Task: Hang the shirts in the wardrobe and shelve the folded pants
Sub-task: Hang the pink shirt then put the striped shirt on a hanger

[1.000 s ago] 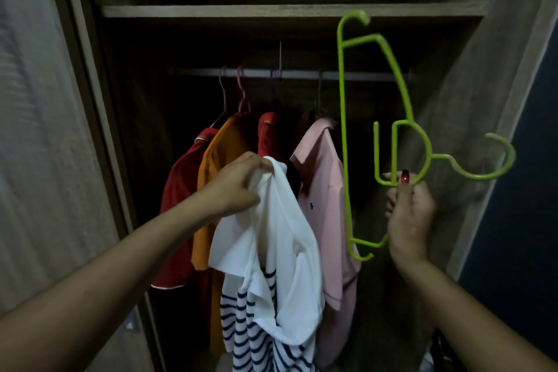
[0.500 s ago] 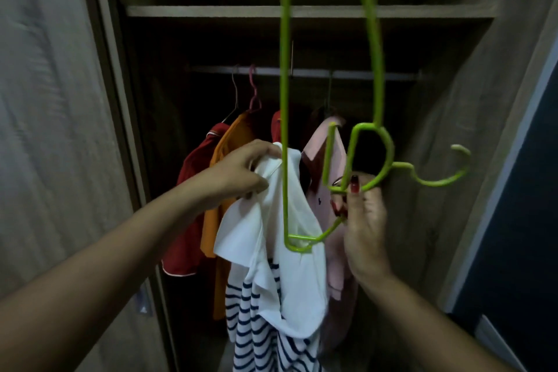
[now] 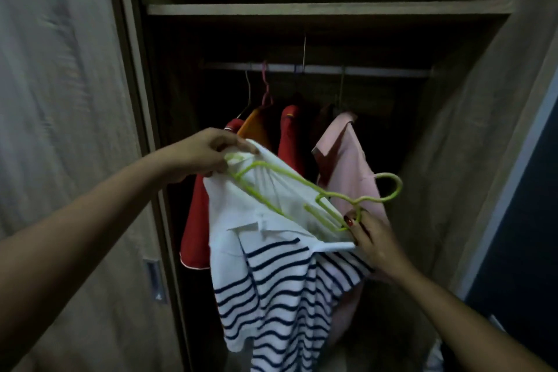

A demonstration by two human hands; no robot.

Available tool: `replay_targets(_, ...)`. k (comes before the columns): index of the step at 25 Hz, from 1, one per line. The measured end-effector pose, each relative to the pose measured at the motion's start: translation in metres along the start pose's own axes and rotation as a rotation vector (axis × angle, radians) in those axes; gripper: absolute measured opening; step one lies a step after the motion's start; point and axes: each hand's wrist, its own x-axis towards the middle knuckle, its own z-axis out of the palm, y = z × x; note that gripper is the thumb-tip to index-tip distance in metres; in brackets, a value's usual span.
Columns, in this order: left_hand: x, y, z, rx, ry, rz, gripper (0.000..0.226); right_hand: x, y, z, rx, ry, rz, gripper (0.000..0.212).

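The left hand (image 3: 208, 154) pinches a bunched edge of the striped shirt (image 3: 280, 281) between thumb and curled fingers and holds it up in front of the open wardrobe, below the rail (image 3: 362, 71) and not on it. The shirt is a soft knit, plain white across its upper part with a flat collar, and banded below with thin navy stripes; it hangs in loose folds. The green hanger (image 3: 302, 184) is thin glossy plastic with rounded bars, a small loop at its neck and an open curved hook pointing right. It lies tilted across the white fabric, 1 shoulder end just beside the left fingers; whether that end is inside the cloth cannot be told. The right hand (image 3: 373, 238) grips the hanger at the neck loop, its thumb, with a dark red nail, pressed on the plastic. Behind, a red shirt (image 3: 196, 220), an orange shirt (image 3: 256, 124), a second red shirt (image 3: 290, 136) and a pink shirt (image 3: 347, 160) hang on the slim metal rail. Above runs a flat wood-grain shelf (image 3: 302, 9). At the left edge stands the matte wood-grain door (image 3: 60, 100) with a recessed rectangular metal handle (image 3: 154, 281).
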Motion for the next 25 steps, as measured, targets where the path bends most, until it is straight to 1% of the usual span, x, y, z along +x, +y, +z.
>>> replay_targets(2,-0.001,-0.015,0.005,0.117,-0.067,-0.019,0.065,0.0,0.005,-0.007,-0.176,-0.153,-0.081,0.018)
replay_targets(3,-0.002,-0.017,0.013,0.177,-0.088,0.007,0.066,0.001,0.002,-0.01,-0.194,-0.197,-0.104,0.016)
replay_targets(4,-0.002,-0.016,0.02,0.214,-0.096,0.023,0.067,0.003,-0.005,-0.011,-0.19,-0.208,-0.111,0.013)
replay_targets(7,0.0,-0.006,0.041,0.19,-0.161,0.082,0.064,0.019,-0.032,-0.004,-0.227,-0.163,-0.153,0.014)
replay_targets(9,0.0,0.0,0.055,0.185,-0.246,0.103,0.063,0.025,-0.042,0.006,-0.295,-0.24,-0.199,0.018)
replay_targets(11,0.001,-0.004,0.064,0.205,-0.3,0.135,0.059,0.028,-0.045,0.006,-0.221,-0.271,-0.221,0.022)
replay_targets(12,-0.001,-0.009,0.064,0.188,-0.283,0.148,0.055,0.031,-0.044,0.0,-0.175,-0.241,-0.218,0.024)
replay_targets(13,-0.003,-0.016,0.06,0.21,-0.224,0.184,0.056,0.034,-0.046,-0.007,-0.151,-0.201,-0.224,0.025)
replay_targets(14,-0.003,-0.023,0.056,0.272,-0.146,0.227,0.061,0.035,-0.048,-0.013,-0.142,-0.162,-0.231,0.025)
replay_targets(15,-0.005,-0.028,0.053,0.392,-0.079,0.292,0.06,0.035,-0.05,-0.018,-0.121,-0.136,-0.238,0.024)
replay_targets(16,-0.006,-0.034,0.052,0.478,-0.049,0.332,0.054,0.035,-0.05,-0.02,-0.096,-0.13,-0.239,0.022)
replay_targets(17,-0.007,-0.037,0.053,0.513,-0.043,0.359,0.05,0.035,-0.05,-0.02,-0.072,-0.141,-0.241,0.02)
replay_targets(19,-0.007,-0.045,0.062,0.507,0.004,0.386,0.057,0.036,-0.049,-0.018,-0.012,-0.166,-0.235,0.016)
replay_targets(21,-0.008,-0.052,0.064,0.543,0.079,0.4,0.054,0.039,-0.034,-0.024,0.052,-0.143,-0.158,0.018)
replay_targets(22,-0.01,-0.058,0.061,0.561,0.11,0.389,0.054,0.041,-0.023,-0.03,0.02,-0.127,-0.11,0.024)
replay_targets(23,-0.011,-0.062,0.056,0.573,0.137,0.383,0.054,0.042,-0.01,-0.034,-0.077,-0.155,-0.054,0.027)
replay_targets(24,-0.013,-0.067,0.051,0.575,0.151,0.384,0.051,0.04,0.002,-0.037,-0.159,-0.242,0.01,0.023)
replay_targets(25,-0.015,-0.07,0.047,0.569,0.152,0.386,0.044,0.039,0.012,-0.039,-0.176,-0.367,0.07,0.018)
